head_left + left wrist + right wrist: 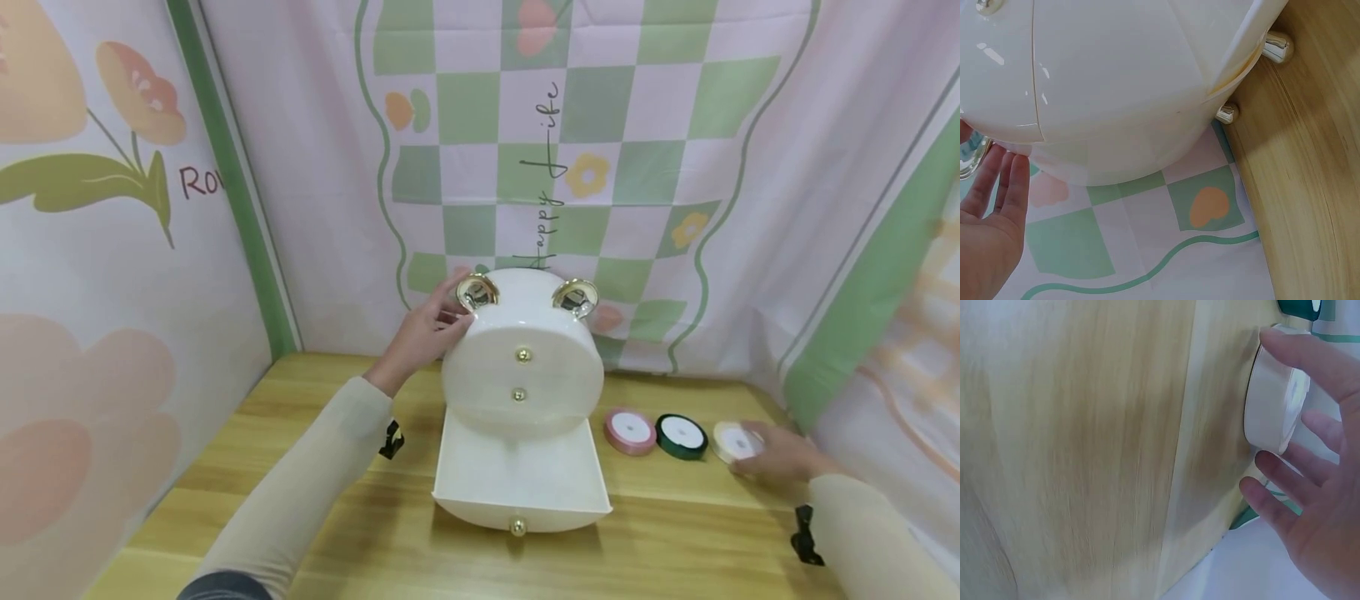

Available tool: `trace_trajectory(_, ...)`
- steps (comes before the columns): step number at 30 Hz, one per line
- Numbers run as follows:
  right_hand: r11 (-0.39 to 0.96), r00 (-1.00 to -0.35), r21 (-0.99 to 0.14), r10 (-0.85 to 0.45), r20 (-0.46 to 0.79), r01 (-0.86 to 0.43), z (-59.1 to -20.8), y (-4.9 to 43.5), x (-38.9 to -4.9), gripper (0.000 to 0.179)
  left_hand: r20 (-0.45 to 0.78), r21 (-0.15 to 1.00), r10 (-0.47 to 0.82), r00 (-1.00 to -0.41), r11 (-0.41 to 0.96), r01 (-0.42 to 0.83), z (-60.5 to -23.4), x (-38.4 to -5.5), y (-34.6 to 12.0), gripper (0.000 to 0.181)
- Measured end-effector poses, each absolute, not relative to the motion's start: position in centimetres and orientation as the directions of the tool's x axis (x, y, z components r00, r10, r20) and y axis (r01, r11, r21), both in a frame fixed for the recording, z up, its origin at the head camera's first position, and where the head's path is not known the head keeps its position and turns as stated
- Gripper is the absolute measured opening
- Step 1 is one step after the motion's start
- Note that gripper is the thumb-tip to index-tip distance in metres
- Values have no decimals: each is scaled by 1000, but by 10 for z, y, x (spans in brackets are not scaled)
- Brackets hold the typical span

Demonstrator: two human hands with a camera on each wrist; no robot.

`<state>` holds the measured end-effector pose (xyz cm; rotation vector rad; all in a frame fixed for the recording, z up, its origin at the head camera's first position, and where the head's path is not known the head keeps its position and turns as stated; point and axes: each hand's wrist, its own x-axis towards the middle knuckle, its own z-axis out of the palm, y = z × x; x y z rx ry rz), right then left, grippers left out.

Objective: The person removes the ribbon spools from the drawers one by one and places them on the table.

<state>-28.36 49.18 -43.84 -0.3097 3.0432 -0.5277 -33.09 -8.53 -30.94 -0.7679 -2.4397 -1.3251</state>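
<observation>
A glossy cream frog-shaped box (pixel 522 371) with two gold-rimmed eyes stands mid-table, its lower drawer (pixel 517 467) pulled out. My left hand (pixel 431 329) touches the box's upper left side beside the left eye (pixel 477 292). In the left wrist view its extended fingers (pixel 1017 178) meet the box's edge. On the right, my right hand (pixel 783 450), slightly blurred, is at a cream ribbon spool (pixel 731 440) lying flat. The right wrist view shows the spool (pixel 1267 403) between its thumb and spread fingers; firm contact is unclear.
A pink ribbon spool (pixel 630 431) and a dark green ribbon spool (pixel 682 436) lie in a row right of the box. All stand on a wooden table (pixel 675 533). Patterned cloth (pixel 465 175) hangs behind it and at both sides.
</observation>
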Motion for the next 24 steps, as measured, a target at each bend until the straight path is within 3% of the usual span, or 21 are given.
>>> trace_trajectory(9, 915, -962, -297, -259, 85, -272, -423, 486, -278, 83, 464, 694, 329, -822, 441, 569, -308, -331, -85, 69)
trace_trajectory(18, 871, -925, -312, -344, 162, -379, -402, 466, -276, 61, 452, 698, 322, -832, 453, 554, -309, -332, -85, 69)
trace_trajectory(24, 853, -910, -317, -379, 166, -414, -387, 449, -274, 56, 456, 695, 326, -828, 450, 560, -309, -332, -86, 69)
